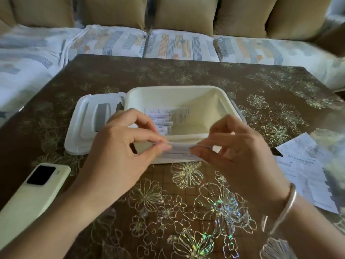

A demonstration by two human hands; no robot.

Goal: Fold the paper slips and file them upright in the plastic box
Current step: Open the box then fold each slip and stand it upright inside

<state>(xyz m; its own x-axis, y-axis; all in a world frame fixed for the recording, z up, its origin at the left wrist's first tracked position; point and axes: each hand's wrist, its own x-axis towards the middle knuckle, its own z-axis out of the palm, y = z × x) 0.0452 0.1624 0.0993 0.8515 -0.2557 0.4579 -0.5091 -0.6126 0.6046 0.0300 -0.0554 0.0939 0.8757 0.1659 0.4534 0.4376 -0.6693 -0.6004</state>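
A white plastic box (pixel 197 96) stands open in the middle of the table. Several folded paper slips (pixel 164 118) stand upright along its left inside wall. In front of the box's near rim, both hands hold one printed paper slip (pixel 179 153) folded into a narrow strip. My left hand (pixel 123 146) pinches its left end between thumb and fingers. My right hand (pixel 240 152) pinches its right end; that wrist wears a silver bangle.
The box's white lid (pixel 87 126) lies flat to the left of the box. A pale phone (pixel 31 195) lies at the table's near left. Unfolded printed slips (pixel 306 172) lie at the right edge. A sofa with cushions (pixel 168 45) runs behind the table.
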